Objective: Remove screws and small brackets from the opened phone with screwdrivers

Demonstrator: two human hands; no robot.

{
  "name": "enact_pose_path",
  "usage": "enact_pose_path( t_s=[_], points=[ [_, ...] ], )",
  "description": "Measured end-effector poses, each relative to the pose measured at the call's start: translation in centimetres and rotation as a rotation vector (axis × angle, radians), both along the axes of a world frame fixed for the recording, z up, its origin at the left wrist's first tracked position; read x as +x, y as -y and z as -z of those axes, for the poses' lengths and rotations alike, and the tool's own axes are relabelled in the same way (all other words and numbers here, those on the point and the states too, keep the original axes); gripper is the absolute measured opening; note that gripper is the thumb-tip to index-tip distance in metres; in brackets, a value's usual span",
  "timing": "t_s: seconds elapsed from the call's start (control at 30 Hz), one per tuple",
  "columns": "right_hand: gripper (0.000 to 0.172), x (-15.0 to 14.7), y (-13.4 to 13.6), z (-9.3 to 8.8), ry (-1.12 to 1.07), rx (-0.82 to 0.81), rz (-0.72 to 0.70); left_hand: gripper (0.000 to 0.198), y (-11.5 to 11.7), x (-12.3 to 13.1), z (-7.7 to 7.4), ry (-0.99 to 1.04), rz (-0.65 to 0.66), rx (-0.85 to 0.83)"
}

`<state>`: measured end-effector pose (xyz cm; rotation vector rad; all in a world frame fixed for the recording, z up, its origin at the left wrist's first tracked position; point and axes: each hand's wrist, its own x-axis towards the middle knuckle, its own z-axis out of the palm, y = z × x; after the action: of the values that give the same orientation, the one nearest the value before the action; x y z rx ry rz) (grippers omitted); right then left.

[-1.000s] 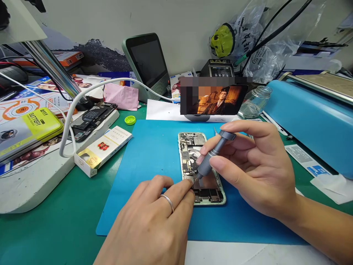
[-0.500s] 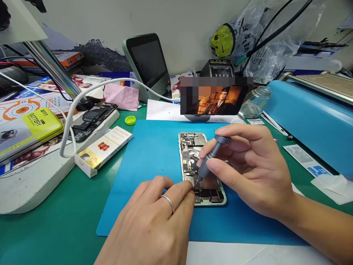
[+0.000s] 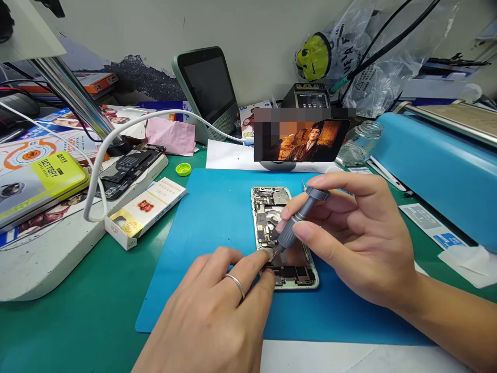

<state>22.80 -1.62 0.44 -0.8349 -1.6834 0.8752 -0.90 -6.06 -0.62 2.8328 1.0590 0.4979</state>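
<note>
An opened phone (image 3: 297,273) with its inner parts showing lies on a blue mat (image 3: 209,212). My right hand (image 3: 361,238) grips a grey screwdriver (image 3: 297,223) between thumb and fingers, tilted, its tip down at the phone's lower left part. My left hand (image 3: 221,305), with a ring on one finger, rests at the phone's lower left edge. Its index finger and thumb reach to the phone beside the screwdriver tip, slightly apart. Whether a tiny part lies between those fingertips is too small to tell.
A cigarette box (image 3: 145,212) and a green cap (image 3: 184,169) are left of the mat. Behind it a propped phone (image 3: 310,141) shows a video, beside a glass jar (image 3: 361,142). A white cable (image 3: 112,137) arches at left; a blue machine (image 3: 435,171) stands right.
The screwdriver's top end has tipped slightly to the right with my right hand. My left index finger and thumb have moved a little apart at the phone's edge.
</note>
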Motion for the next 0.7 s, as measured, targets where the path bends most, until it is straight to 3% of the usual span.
enact_pose_path(
  t_s=[0.7],
  points=[
    [0.037, -0.03, 0.06, -0.07, 0.005, -0.066, -0.013, 0.032, 0.01, 0.32, -0.24, 0.025, -0.026, -0.018]
  ],
)
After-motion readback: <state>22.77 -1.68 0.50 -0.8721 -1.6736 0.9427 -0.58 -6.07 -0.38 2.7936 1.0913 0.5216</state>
